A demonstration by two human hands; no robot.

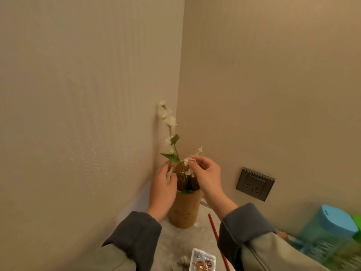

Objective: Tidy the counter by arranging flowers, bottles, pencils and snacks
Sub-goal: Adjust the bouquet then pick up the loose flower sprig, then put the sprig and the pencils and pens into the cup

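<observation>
A tan cylindrical vase [184,209] stands in the corner of the counter. One white flower stem with green leaves [172,133] rises out of it, leaning toward the left wall. My right hand [207,177] pinches a second small white flower sprig [190,163] over the vase mouth. My left hand [163,187] rests against the vase's left rim, its fingers slightly curled. A red pencil [216,237] lies on the counter to the right of the vase. A white snack packet [203,261] sits at the bottom edge.
Two walls meet right behind the vase. A dark wall socket [255,183] is on the right wall. A blue-lidded bottle [330,229] and something green stand at the right edge. A loose white blossom [183,261] lies beside the snack packet on the pale counter [187,243].
</observation>
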